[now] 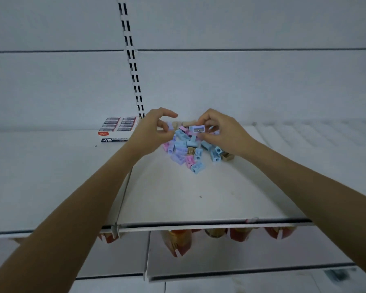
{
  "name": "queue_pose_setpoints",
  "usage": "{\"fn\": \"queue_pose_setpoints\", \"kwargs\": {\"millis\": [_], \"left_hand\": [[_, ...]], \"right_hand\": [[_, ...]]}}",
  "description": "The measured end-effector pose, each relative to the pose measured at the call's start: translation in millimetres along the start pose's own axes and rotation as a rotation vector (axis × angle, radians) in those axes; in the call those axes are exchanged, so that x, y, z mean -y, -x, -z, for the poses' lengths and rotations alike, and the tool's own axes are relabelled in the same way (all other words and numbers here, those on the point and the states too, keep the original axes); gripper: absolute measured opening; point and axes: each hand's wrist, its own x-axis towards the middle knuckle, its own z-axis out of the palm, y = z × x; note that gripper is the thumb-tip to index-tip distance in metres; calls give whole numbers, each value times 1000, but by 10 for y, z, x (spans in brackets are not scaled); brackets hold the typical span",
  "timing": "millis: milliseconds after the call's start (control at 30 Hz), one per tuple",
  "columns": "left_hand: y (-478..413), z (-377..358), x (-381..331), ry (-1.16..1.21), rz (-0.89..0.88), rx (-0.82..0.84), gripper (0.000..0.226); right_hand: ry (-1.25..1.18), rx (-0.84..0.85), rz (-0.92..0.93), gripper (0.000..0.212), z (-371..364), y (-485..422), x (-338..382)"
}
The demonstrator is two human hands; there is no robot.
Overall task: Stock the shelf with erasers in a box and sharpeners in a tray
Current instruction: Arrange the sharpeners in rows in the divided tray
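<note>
A heap of small blue, pink and lilac sharpeners (188,151) lies on the white shelf (178,197), with a beige tray (227,156) partly hidden under and behind it. My right hand (222,132) pinches one blue sharpener (197,129) above the heap, its blade side facing me. My left hand (154,132) hovers at the heap's left edge with thumb and fingers curled close together; whether it holds anything is hidden. The open box of erasers (117,129), marked 4B, stands on the shelf to the left of my left hand.
A slotted upright (133,66) runs up the white back panel behind the box. Below the shelf's front edge hang red and orange packets (178,242). A ribbed white surface (315,132) lies at the right rear of the shelf.
</note>
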Motion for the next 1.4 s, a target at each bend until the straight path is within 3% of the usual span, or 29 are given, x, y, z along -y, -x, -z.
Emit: {"fn": "queue_pose_setpoints", "kwargs": {"millis": [333,567,767,900,1133,1267,1400], "left_hand": [[-89,-21,94,-199,-167,105,17],[-97,-14,-4,242,-50,112,22],[-84,-18,-82,325,4,166,30],[-103,-58,-133,264,-31,193,39],[-319,-308,-322,4,-154,177,34],[-435,-534,-544,-72,-179,195,33],[-600,-797,-744,-99,-168,155,32]], "right_hand": [[81,-33,-38,17,-31,-5,-47],[103,-83,-88,19,13,76,-38],[111,-125,-113,18,91,124,-60],[152,-158,-95,19,158,118,-89],[262,-134,-10,15,422,156,-312],[371,-107,69,34,719,179,-460],[373,-85,70,24,1095,207,-661]]}}
